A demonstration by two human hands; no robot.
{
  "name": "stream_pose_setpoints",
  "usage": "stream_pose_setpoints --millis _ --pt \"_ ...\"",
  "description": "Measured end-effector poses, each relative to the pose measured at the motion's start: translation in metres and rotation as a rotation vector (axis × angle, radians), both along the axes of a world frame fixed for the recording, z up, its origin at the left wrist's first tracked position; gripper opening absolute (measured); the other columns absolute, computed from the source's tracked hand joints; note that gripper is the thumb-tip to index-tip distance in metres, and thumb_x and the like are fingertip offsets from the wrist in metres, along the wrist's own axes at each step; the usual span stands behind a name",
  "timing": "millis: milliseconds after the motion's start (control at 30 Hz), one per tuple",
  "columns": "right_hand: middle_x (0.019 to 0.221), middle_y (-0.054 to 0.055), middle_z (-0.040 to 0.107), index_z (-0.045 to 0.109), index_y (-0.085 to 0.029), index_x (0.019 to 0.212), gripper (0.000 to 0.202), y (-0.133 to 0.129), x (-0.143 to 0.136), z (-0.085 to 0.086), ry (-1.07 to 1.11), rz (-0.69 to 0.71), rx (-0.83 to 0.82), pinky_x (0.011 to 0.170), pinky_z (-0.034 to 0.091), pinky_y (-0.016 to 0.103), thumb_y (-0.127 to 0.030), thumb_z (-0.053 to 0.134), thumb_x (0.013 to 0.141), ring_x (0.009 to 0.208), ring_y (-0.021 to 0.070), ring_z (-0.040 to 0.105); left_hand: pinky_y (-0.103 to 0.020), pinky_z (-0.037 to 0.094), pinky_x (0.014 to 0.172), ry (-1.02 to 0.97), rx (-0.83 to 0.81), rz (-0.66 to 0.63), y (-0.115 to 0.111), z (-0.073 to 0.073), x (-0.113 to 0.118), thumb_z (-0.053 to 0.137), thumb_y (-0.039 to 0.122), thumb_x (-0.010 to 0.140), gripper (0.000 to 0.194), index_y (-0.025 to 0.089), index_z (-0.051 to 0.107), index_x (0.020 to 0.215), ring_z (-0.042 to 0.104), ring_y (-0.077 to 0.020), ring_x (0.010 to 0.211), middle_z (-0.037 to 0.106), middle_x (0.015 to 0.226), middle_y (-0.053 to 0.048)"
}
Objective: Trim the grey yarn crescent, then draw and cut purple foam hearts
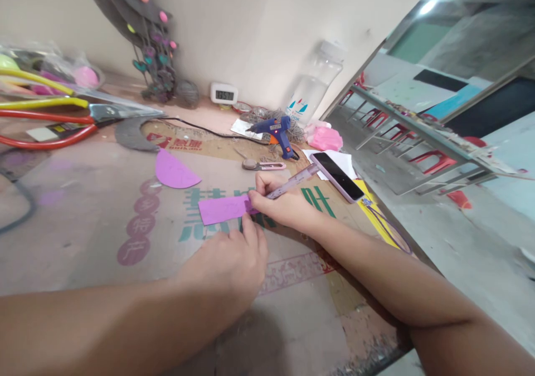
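A purple strip (219, 210) of paper or thin foam lies on the printed cardboard in front of me. My right hand (284, 200) is closed around a pen (292, 182), its lower end against the strip's right part; the tip is hidden behind my fingers. My left hand (238, 253) rests just below, fingers extended and their tips touching the strip's lower edge. Up and left of the strip is a purple half-round piece (175, 170), lying flat with its upper corner close to a grey curved piece (136, 133).
Behind my hands are pink thread snips (263, 165), a blue glue gun (273, 128) with its cord, and a water bottle (311, 86). A phone (337, 176) lies at the right. Scissors (90, 114) and a small clock (224, 93) are farther left. The table's edge (422, 262) runs along the right.
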State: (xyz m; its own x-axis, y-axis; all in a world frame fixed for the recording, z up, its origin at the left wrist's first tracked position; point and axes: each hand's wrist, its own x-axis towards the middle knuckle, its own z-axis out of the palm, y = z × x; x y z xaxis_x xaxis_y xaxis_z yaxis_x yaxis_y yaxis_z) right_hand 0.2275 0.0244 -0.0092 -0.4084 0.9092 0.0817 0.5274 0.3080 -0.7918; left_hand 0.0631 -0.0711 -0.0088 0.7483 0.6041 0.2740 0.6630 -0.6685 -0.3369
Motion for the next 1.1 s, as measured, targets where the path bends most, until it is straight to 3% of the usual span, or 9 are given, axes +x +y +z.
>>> stream_pose_setpoints --millis 167,333,500,700,833,1100 --pt "0.057 -0.007 0.044 0.037 -0.024 0.064 0.027 0.001 0.0 0.003 0.029 -0.02 0.05 0.053 0.033 0.025 -0.027 0.058 0.08 0.055 0.0109 0.042 -0.027 0.051 0.039 -0.103 0.081 -0.007 0.001 -0.001 0.0 0.067 0.016 0.085 0.029 0.006 0.082 0.108 0.068 -0.0216 0.048 0.08 0.102 -0.026" --pt "0.054 -0.007 0.041 0.036 -0.025 0.062 0.029 0.004 0.003 0.005 0.027 -0.093 0.1 0.054 0.032 0.026 -0.025 0.058 0.081 0.054 0.0115 0.038 -0.027 0.051 0.039 -0.086 0.062 -0.03 -0.001 -0.002 -0.001 0.071 0.018 0.085 0.03 0.004 0.081 0.11 0.07 -0.0237 0.05 0.078 0.105 -0.03" --pt "0.054 -0.007 0.041 0.036 -0.024 0.063 0.031 0.004 0.004 0.005 -0.017 -0.072 0.114 0.055 0.031 0.027 -0.019 0.06 0.081 0.053 0.011 0.038 -0.027 0.051 0.04 -0.075 0.05 -0.026 -0.001 -0.003 -0.001 0.069 0.018 0.087 0.031 0.004 0.08 0.112 0.071 -0.0241 0.051 0.077 0.105 -0.031" --pt "0.054 -0.008 0.041 0.037 -0.024 0.065 0.031 0.004 0.005 0.0 -0.008 -0.066 0.084 0.052 0.029 0.025 -0.027 0.061 0.085 0.052 0.0096 0.038 -0.028 0.055 0.044 0.074 -0.152 0.0 0.001 0.008 0.003 0.06 0.016 0.094 0.038 0.005 0.074 0.127 0.076 -0.0266 0.059 0.073 0.117 -0.033" --pt "0.054 -0.008 0.04 0.036 -0.023 0.064 0.03 0.006 0.005 -0.001 -0.025 -0.036 0.1 0.051 0.026 0.024 -0.022 0.06 0.084 0.052 0.0087 0.036 -0.03 0.058 0.046 0.18 -0.294 0.021 0.004 0.019 0.006 0.055 0.013 0.096 0.043 0.003 0.067 0.136 0.078 -0.0297 0.065 0.068 0.123 -0.036" --pt "0.056 -0.009 0.036 0.034 -0.024 0.062 0.031 0.007 0.007 0.0 0.008 0.016 0.157 0.051 0.027 0.025 -0.011 0.056 0.079 0.052 0.0087 0.034 -0.033 0.061 0.051 0.153 -0.384 0.037 0.005 0.017 0.005 0.054 0.011 0.096 0.048 0.004 0.062 0.143 0.079 -0.0324 0.073 0.063 0.132 -0.036"
